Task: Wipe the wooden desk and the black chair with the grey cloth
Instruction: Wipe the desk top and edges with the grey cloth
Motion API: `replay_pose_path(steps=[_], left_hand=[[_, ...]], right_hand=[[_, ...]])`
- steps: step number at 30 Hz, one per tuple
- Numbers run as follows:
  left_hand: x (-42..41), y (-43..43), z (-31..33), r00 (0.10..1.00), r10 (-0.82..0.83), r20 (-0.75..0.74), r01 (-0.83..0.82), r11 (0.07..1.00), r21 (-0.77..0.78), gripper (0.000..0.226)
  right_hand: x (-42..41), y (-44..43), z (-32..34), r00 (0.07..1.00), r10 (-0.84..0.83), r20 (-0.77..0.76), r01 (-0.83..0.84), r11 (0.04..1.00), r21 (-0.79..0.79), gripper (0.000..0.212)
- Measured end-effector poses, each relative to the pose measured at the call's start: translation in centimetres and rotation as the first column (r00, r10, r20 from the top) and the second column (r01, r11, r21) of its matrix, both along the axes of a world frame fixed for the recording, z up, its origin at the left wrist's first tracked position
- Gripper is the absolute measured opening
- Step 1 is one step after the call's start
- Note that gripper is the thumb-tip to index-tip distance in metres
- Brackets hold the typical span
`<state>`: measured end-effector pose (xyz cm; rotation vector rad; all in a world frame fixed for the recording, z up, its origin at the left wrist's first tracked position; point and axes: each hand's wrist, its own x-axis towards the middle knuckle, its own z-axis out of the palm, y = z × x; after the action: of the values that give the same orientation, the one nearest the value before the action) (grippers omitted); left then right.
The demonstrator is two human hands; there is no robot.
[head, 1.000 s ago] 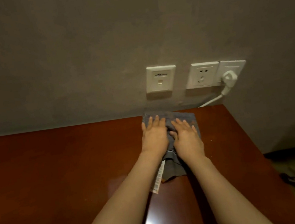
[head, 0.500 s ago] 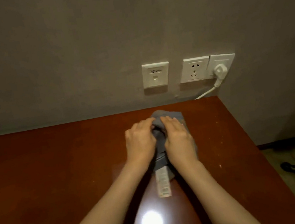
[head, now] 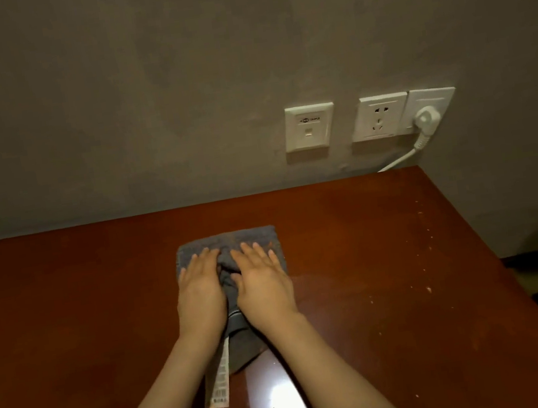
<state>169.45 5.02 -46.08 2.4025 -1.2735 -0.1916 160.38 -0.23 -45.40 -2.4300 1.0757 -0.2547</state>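
Grey cloth [head: 228, 244] lies mid-desk, the left hand [head: 200, 293] and right hand [head: 265, 287] pressing it flat, fingers straight and slightly apart. Even pressure and overlapping strokes toward the speckled right side would serve the wooden desk [head: 69, 318] best.

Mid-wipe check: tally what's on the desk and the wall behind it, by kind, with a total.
Hands: 2, left hand and right hand
Grey cloth: 1
White wall plates: 3
White plug: 1
Total: 7
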Motion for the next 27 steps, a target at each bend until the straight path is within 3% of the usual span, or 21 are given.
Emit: replay_pose_path(steps=[8,16,21,24,27], left_hand=[[-6.0,-2.6,0.6,0.998,-0.066,-0.025,0.066,0.998,0.005,0.054],[-14.0,-7.4,1.0,0.953,-0.302,0.018,0.299,0.948,0.106,0.047],[-18.3,-7.9,1.8,0.907,-0.403,0.121,0.386,0.912,0.139,0.041],[-18.8,-6.6,2.6,0.905,-0.416,0.09,0.409,0.908,0.086,0.037],[-16.8,-4.1,4.3,0.93,-0.359,0.083,0.361,0.932,-0.012,0.038]], right_hand=[[-5.9,-2.1,0.1,0.994,-0.106,-0.006,0.106,0.994,-0.007,0.049],[-14.9,-5.0,0.7,0.954,-0.291,-0.067,0.292,0.957,-0.007,0.048],[-19.7,-4.9,0.6,0.921,-0.376,-0.099,0.374,0.927,-0.035,0.047],[-20.7,-3.1,1.4,0.914,-0.399,-0.076,0.397,0.917,-0.043,0.045],[-19.1,-1.3,3.2,0.933,-0.355,0.058,0.359,0.931,-0.066,0.045]])
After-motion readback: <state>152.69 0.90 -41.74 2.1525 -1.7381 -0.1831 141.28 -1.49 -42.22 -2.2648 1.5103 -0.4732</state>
